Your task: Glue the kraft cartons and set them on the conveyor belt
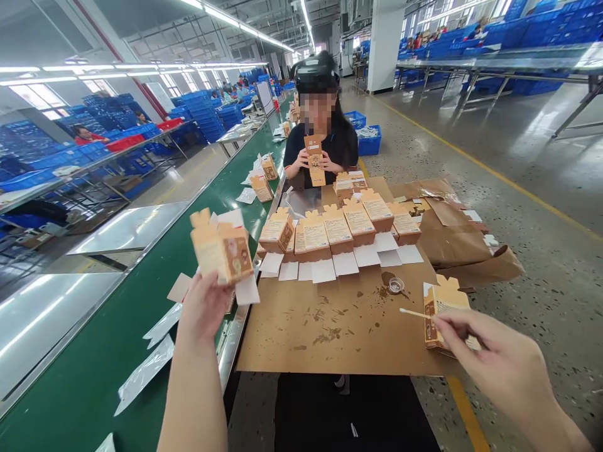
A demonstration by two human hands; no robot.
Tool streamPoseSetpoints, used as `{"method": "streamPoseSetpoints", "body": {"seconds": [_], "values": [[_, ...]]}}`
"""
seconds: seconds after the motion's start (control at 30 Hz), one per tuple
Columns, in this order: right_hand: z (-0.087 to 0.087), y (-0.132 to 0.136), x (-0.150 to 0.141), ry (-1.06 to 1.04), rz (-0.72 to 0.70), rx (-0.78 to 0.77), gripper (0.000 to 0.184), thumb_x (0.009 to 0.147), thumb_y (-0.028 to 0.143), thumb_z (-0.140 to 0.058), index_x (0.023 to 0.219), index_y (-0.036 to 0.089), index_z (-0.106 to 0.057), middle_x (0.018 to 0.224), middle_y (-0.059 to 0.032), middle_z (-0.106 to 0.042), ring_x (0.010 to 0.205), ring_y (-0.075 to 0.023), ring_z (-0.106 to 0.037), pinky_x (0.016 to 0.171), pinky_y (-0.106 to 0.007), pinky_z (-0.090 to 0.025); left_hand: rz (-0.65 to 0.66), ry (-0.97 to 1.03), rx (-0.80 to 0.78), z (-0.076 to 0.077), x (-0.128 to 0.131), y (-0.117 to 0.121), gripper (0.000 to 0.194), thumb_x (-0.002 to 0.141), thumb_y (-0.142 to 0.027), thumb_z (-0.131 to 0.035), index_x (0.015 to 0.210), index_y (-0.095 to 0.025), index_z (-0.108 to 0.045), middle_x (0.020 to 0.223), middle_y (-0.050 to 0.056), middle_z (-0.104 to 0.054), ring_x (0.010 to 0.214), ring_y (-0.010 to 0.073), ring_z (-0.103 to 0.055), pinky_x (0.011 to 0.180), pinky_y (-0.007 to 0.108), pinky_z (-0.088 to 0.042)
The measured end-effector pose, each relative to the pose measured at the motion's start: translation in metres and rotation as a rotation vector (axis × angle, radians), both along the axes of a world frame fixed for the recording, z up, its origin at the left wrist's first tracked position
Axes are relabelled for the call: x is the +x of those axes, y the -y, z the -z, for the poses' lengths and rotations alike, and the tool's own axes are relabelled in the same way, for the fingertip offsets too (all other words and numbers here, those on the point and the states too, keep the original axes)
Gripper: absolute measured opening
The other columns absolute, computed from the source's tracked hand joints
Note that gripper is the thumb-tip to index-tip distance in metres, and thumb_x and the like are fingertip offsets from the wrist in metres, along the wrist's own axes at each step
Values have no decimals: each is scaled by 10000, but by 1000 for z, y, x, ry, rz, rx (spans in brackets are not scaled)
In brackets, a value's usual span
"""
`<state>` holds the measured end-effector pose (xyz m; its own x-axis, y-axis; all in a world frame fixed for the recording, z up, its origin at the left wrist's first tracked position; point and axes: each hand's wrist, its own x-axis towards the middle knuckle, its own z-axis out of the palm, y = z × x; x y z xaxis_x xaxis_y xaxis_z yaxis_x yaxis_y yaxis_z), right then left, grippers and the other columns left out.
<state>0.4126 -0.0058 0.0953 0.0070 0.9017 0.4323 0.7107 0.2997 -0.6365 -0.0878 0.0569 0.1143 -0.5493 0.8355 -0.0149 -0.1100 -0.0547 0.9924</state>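
Observation:
My left hand (207, 304) grips a brown and cream cardboard box (221, 251) with its flaps standing open, held up over the edge of the green conveyor. Between thumb and fingers of my right hand (490, 355) is a cotton swab (414, 312), its white tip pointing left. Just behind that hand, another open box (445, 307) rests at the right edge of the brown board. A small clear dish (396, 285) sits on the board, with wet spots around it. Beyond it stand several similar boxes (336, 229) in a row, white flaps towards me.
The green conveyor belt (108, 339) runs along my left, carrying plastic bags (146, 373) and boxes (261, 188). Across the brown board (292, 351) a person (320, 144) in a headset holds a flattened carton (315, 163). Brown wrapping paper (475, 257) lies at right; blue crates (370, 143) stand behind.

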Motion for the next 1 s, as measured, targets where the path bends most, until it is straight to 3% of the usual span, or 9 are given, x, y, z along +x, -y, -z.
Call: {"method": "streamPoseSetpoints", "body": {"seconds": [0.07,0.13,0.2,0.27,0.33,0.47,0.63,0.8,1.0], "values": [[-4,-26,4,95,-20,11,218,1041,394,-681,896,323,-829,781,-36,-849,637,-251,-792,636,-372,-655,90,140,-10,29,22,46,804,654,-567,-1049,1372,-306,-800,1529,116,-809,1433,422,-744,1057,488,-695],[-5,-51,3,187,-60,-50,259,1050,367,-614,878,301,-796,821,-58,-862,702,-257,-810,692,-372,-640,126,210,-81,62,47,82,870,606,-561,-1089,1394,-306,-822,1502,127,-832,1455,489,-738,1122,575,-687],[-2,-72,1,275,-95,-139,266,1048,323,-578,859,288,-762,848,-67,-865,756,-259,-813,740,-370,-619,198,233,-182,89,72,102,846,599,-506,-1125,1356,-252,-847,1425,171,-859,1420,522,-761,1191,642,-651],[4,-87,-2,355,-124,-208,270,1044,279,-560,835,278,-730,843,-67,-853,776,-254,-797,749,-358,-589,264,225,-247,104,94,107,787,619,-454,-1144,1309,-203,-860,1372,207,-871,1374,517,-791,1224,660,-624],[12,-97,-5,423,-149,-251,285,1048,245,-546,816,270,-709,831,-67,-839,773,-244,-778,728,-343,-555,291,189,-267,108,109,100,762,637,-460,-1151,1281,-181,-857,1350,221,-875,1342,499,-810,1221,648,-623],[25,-110,-8,490,-174,-292,313,1039,203,-554,754,266,-667,804,-79,-828,738,-250,-760,674,-348,-509,314,85,-303,100,124,82,799,620,-559,-1151,1240,-176,-821,1290,206,-888,1277,470,-834,1159,624,-657],[23,-107,-1,495,-161,-286,301,1072,212,-564,822,259,-724,895,-93,-864,836,-273,-807,744,-362,-562,308,40,-289,97,131,77,823,628,-620,-1131,1253,-213,-780,1293,168,-884,1266,430,-841,1137,584,-671],[21,-57,-28,218,-202,-117,254,1124,272,-595,984,259,-806,929,-68,-876,821,-241,-805,762,-346,-628,315,45,-296,108,128,70,846,608,-648,-1130,1234,-206,-770,1288,181,-876,1270,438,-836,1126,591,-672],[63,6,-109,-75,-406,-184,210,1093,171,-656,948,263,-778,832,-16,-829,716,-183,-770,706,-284,-619,352,51,-335,106,122,59,856,531,-618,-1153,1165,-213,-744,1238,169,-882,1209,420,-850,1080,584,-688]]}}
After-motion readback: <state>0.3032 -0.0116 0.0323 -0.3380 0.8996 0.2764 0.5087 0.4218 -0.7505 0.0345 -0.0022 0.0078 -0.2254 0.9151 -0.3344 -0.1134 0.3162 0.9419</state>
